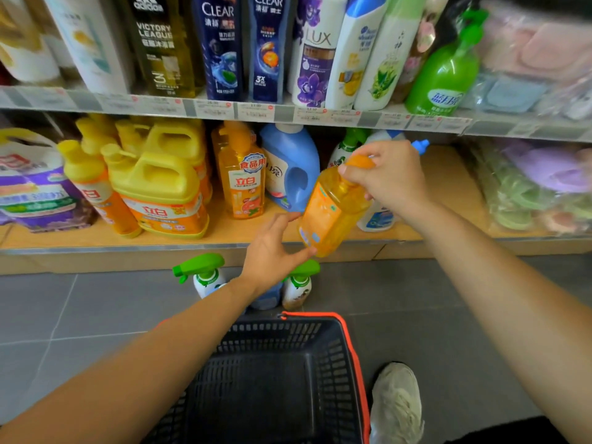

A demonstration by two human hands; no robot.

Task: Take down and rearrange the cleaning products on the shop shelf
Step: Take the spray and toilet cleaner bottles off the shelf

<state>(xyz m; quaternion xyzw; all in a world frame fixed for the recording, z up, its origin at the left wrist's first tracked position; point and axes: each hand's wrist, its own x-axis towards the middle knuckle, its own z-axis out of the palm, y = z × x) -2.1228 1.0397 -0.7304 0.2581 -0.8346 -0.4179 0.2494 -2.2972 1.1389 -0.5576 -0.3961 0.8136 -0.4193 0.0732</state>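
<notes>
Your right hand (384, 179) grips the tilted orange bottle (333, 213) by its neck, near the lower shelf (448, 187), your left hand (275, 251) open at its base; a slip could drop it onto the spray bottles (205, 277).

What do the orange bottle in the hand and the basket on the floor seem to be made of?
The orange bottle: likely clear glossy plastic, since liquid shows through. The basket: probably matte black plastic, moulded into a slotted grid.
</notes>
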